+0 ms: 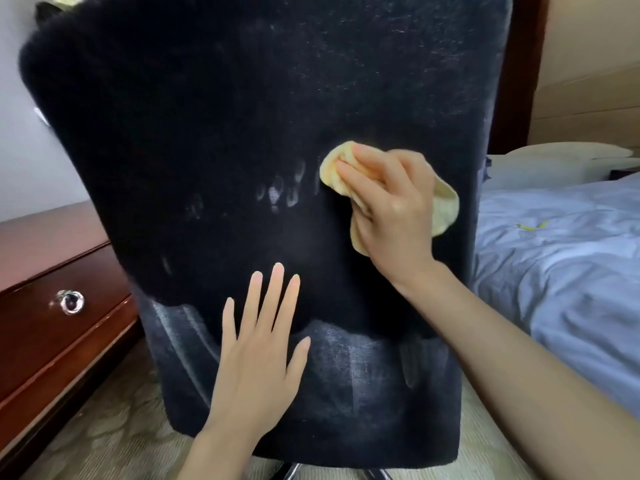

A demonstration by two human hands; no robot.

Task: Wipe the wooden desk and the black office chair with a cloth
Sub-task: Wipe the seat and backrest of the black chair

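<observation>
Left hand: lay flat on the lower back of the black office chair, fingers straight and spread — held nothing.
Lower chair back: showed pale dusty streaks just beside and right of the left hand.
Right hand: pressed against the chair back, higher up and to the right; fingers curled over a bunched yellow cloth.
Cloth: touched the chair back, folds poking out left and right of the hand.
Smudges: pale fingerprint-like marks on the chair back, just left of the cloth.
Chair base: metal spokes under the bottom edge.
Wooden desk: left of the chair, drawer with round pull.
Bed: right of the chair — blue cover, pillows beyond.
</observation>
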